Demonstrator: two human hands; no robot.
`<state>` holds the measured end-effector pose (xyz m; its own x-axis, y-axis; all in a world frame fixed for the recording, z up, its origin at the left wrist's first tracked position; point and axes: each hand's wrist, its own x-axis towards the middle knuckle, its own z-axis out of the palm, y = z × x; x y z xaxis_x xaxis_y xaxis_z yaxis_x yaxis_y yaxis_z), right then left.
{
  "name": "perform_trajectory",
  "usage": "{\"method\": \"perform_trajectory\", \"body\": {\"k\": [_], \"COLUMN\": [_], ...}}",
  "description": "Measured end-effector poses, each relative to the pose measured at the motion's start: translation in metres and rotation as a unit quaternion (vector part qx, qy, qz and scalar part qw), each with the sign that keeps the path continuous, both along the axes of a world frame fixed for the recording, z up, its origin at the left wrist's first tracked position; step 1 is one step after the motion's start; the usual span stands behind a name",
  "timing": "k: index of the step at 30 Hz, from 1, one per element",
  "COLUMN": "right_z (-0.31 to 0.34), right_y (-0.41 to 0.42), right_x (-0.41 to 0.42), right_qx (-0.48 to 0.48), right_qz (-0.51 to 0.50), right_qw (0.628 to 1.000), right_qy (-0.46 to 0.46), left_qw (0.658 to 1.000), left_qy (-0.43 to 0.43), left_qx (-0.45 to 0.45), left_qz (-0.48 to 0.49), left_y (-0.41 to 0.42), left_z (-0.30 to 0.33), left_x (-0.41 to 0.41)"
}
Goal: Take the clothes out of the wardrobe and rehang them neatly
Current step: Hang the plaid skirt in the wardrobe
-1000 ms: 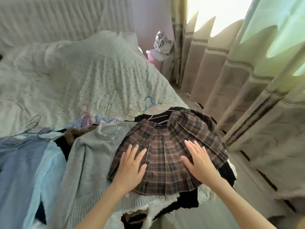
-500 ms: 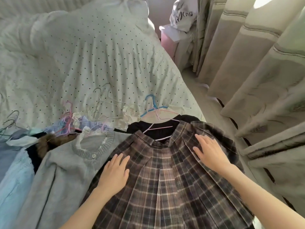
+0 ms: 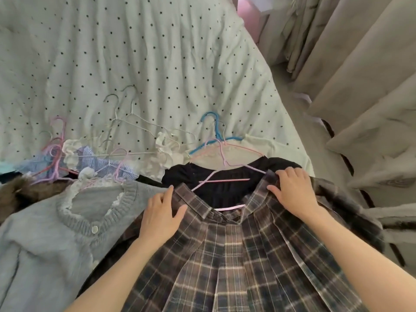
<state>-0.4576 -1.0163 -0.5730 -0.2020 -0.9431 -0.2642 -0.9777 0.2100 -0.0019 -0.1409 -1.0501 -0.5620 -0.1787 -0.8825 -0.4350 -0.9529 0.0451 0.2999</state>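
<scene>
A brown plaid pleated skirt [image 3: 236, 255] lies spread on top of a pile of clothes at the near edge of the bed. My left hand [image 3: 161, 216] rests on the left end of its waistband, thumb out. My right hand [image 3: 290, 190] has its fingers curled over the right end of the waistband. A pink wire hanger [image 3: 222, 176] lies on a black garment [image 3: 216, 188] just beyond the waistband, with a blue hanger [image 3: 215, 131] behind it. A grey knit cardigan [image 3: 56, 233] with a lace collar lies to the left.
Several more wire hangers [image 3: 126, 122] and a blue striped garment [image 3: 101, 163] lie on the white dotted bedspread [image 3: 135, 52]. Beige curtains [image 3: 360, 75] hang along the right side, with a strip of floor between them and the bed. A pink bedside unit [image 3: 249, 16] stands at the top.
Both hands slid up the skirt from its middle to the waistband. The view moved in closer and tilted down onto the bed.
</scene>
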Motion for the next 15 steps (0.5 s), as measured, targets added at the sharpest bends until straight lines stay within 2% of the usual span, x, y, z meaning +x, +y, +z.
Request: {"method": "perform_trajectory", "body": {"k": [4, 12, 15], "right_z": [0.005, 0.07, 0.107], "right_y": [0.0, 0.039, 0.071], "right_x": [0.001, 0.01, 0.019], "right_qx": [-0.004, -0.126, -0.15], "right_qz": [0.004, -0.021, -0.047], "right_qw": [1.0, 0.973, 0.959], "right_qy": [-0.011, -0.192, -0.236], "left_qw": [1.0, 0.991, 0.996], "left_qy": [-0.029, 0.13, 0.079], "left_qx": [0.001, 0.027, -0.008], "left_qz": [-0.009, 0.02, -0.033], "left_y": [-0.001, 0.008, 0.022], "left_z": [0.0, 0.035, 0.069], "left_x": [0.003, 0.011, 0.018]}}
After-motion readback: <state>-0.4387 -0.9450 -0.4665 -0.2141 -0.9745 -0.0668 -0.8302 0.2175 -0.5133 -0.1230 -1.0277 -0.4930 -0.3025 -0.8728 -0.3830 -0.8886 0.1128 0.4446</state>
